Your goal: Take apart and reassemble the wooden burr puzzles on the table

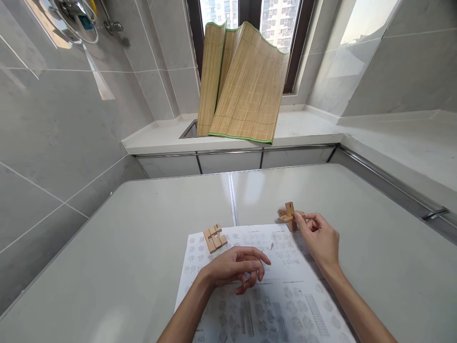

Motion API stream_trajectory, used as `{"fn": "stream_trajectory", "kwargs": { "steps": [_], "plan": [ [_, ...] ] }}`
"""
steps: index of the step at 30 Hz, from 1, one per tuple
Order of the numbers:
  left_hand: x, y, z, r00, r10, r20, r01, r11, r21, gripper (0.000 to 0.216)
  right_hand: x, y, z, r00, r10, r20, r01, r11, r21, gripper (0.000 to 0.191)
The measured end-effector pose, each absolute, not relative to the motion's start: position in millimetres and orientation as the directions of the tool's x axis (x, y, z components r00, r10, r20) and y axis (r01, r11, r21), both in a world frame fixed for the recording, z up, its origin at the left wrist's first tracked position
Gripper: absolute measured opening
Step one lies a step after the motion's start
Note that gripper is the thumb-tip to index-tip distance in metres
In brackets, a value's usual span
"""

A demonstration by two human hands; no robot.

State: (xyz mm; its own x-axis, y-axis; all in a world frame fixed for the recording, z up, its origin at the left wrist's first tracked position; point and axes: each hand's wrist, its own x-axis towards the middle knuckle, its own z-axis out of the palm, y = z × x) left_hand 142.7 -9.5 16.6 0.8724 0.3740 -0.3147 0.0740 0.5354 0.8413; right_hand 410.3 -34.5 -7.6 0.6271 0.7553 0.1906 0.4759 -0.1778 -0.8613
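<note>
My right hand (320, 239) pinches a wooden burr puzzle (290, 216), made of crossed notched sticks, at the upper right corner of the printed sheet (282, 290). Its thumb and forefinger close on the puzzle's right side, partly hiding it. My left hand (237, 267) hovers over the middle of the sheet with fingers loosely bent and apart, holding nothing. Just beyond the left hand, notched wooden puzzle pieces (215, 238) lie side by side near the sheet's upper left corner. A dark numeral shows on one of them.
The sheet lies on a glossy white table (143, 247) with a seam (233, 197) down its middle. Behind it, a folded bamboo mat (246, 90) leans on a white ledge (303, 126) before the window. Grey tiled walls (71, 124) stand close on both sides.
</note>
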Motion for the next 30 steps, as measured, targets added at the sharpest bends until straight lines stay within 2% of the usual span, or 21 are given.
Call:
{"fn": "stream_trajectory", "kwargs": {
  "steps": [15,22,27,30],
  "plan": [
    [143,-10,17,0.881,0.373,-0.291,0.047,0.543,0.838,0.036,416,-35,-9,0.687,0.706,0.175,0.485,-0.265,-0.834,0.033],
    [142,-9,15,0.888,0.367,-0.277,0.055,0.514,0.856,0.037,421,-34,-6,0.703,0.677,0.218,0.502,-0.255,-0.827,0.029],
    [149,-18,17,0.885,0.403,-0.233,0.034,0.443,0.896,0.040,410,-38,-4,0.668,0.703,0.246,0.492,-0.168,-0.854,0.033],
    [155,-26,20,0.826,0.537,-0.172,-0.027,0.342,0.939,0.035,396,-43,-3,0.598,0.748,0.287,0.495,-0.064,-0.866,0.034]
  ]
}}
